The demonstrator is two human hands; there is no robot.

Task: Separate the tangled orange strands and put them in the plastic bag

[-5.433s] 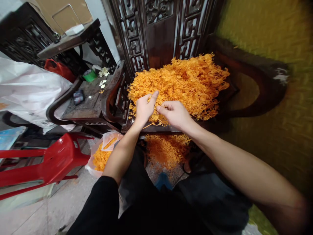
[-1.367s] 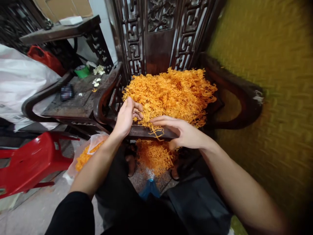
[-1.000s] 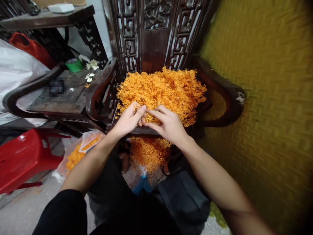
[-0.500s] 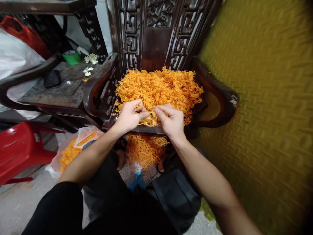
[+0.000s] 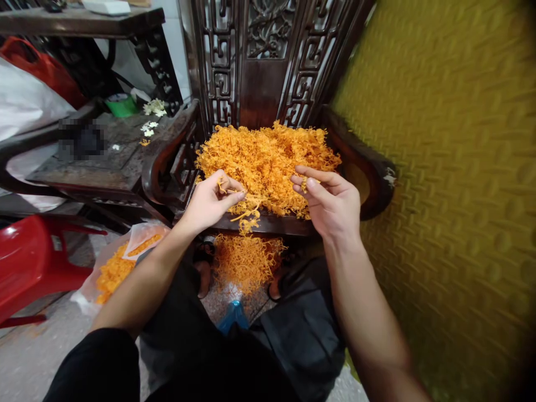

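Nearest us, a smaller orange heap (image 5: 247,259) lay on the floor below the seat edge. Our left hand (image 5: 207,201) pinched a small clump of strands (image 5: 247,215) — it dangled over the seat's front edge. Our right hand (image 5: 333,201), half-curled, pinched a small bit. Beyond them the orange pile (image 5: 268,159) filled the carved chair (image 5: 259,72) — little free room. No writing was readable.

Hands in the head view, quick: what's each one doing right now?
Left hand: pinched shut on orange strands.
Right hand: fingers pinching a small orange piece.
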